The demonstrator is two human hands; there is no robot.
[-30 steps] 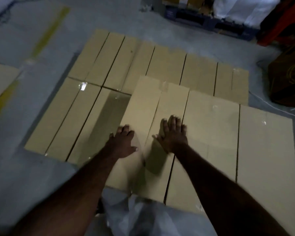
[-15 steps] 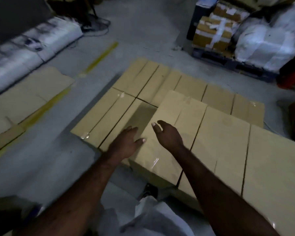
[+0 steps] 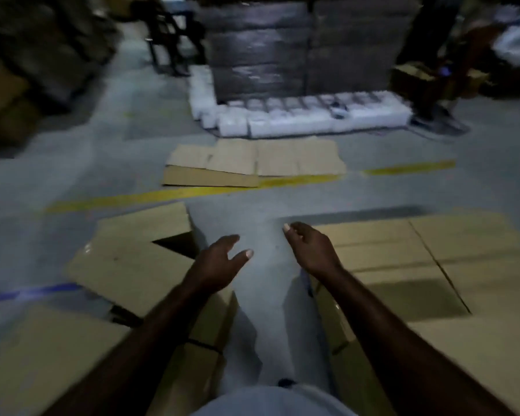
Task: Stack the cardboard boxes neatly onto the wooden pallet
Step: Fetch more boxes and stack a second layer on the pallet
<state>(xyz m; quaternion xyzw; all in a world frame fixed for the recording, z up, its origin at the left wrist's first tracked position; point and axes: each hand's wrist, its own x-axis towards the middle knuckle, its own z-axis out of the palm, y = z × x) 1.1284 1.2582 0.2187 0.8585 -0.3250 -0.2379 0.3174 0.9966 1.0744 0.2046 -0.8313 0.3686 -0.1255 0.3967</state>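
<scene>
While both bare forearms stretch out low, a pale garment shows at the bottom edge. A strip of grey floor runs between two lots of cardboard. On the right, the cardboard boxes sit edge to edge in one flat tan layer. On the left, loose cardboard pieces lie askew and overlapping, with a blue floor stripe running up to them.

And the hands are empty! The left hand hovers over the gap, thumb splayed wide from loosely extended fingers. The right hand hangs at the near corner of the box layer, fingers softly curled, gripping nothing.

Further out, a flattened cardboard sheet lies across a yellow floor line. Beyond it, white packs line the foot of a tall wrapped stack, dim and blurred.
</scene>
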